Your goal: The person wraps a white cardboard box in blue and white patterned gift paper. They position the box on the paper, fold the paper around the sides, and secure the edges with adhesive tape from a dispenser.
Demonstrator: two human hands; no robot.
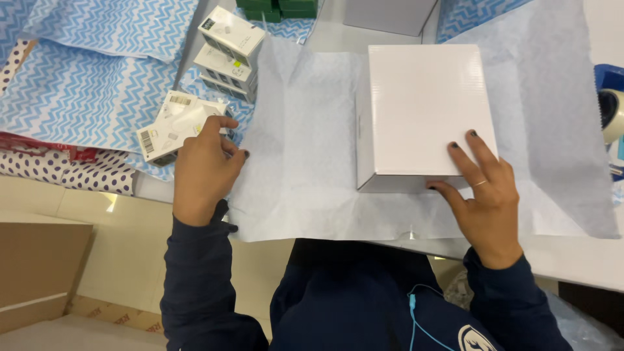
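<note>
A plain white box [422, 107] stands on a pale blue sheet of wrapping paper [305, 149] spread on the table. My right hand [484, 195] rests on the box's near right corner, fingers on its top and thumb against its front side. My left hand [205, 169] is at the paper's left edge, its fingers curled at that edge and against a small white carton [172, 127] lying there.
More small white cartons [229, 49] are stacked behind the left hand. Blue zigzag paper [84, 84] and polka-dot rolls [71, 170] lie at the left. A tape dispenser [611, 110] sits at the right edge. A brown cardboard box [39, 266] stands below the table.
</note>
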